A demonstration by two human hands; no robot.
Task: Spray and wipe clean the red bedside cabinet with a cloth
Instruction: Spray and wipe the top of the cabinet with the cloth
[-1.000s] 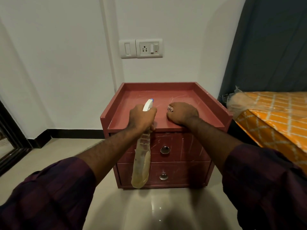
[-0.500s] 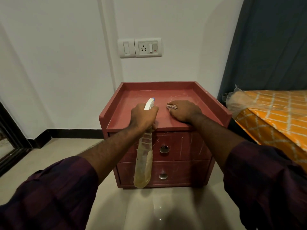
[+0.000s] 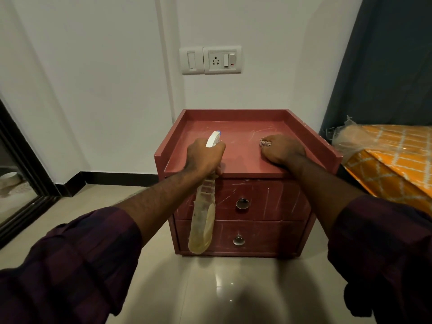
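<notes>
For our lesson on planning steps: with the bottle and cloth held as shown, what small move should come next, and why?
Probably squeeze the trigger: the left hand grips the spray bottle with its nozzle over the cabinet top, where the right hand holds the cloth, ready to wipe.

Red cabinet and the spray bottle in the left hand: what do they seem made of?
The red cabinet looks like painted or laminated board, matte, with pale scratches across top and drawer fronts. Its knobs look like shiny metal. The spray bottle, gripped by the left hand, seems translucent yellowish plastic with a white plastic head. The cloth in the right hand is too hidden to judge.
</notes>
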